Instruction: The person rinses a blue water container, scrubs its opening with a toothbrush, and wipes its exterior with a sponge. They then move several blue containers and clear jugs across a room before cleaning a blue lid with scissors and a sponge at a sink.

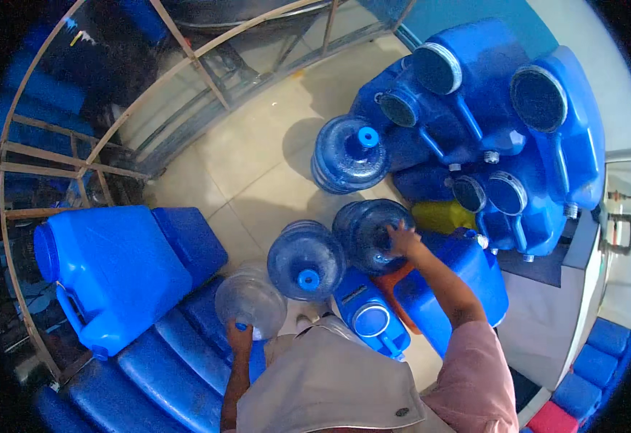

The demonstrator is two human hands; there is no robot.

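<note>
My left hand (239,336) is closed around the neck of a clear plastic water jug (250,297), whose blue cap shows at my fingers. With fingers spread, my right hand (405,241) is over the top of a blue-tinted water jug (361,224); the jug's mouth is hidden under it. Between these two stands another blue-tinted jug (302,251) with a light-blue cap. Farther out on the tiled floor is a third tinted jug (342,157), also capped in light blue.
Large blue jerrycans (472,54) are stacked at the right, by a white cabinet (543,303). A big blue jerrycan (126,265) lies at the left on more containers (169,368). A small jerrycan (367,308) is near my feet. A framed glass partition (169,103) curves along the far side.
</note>
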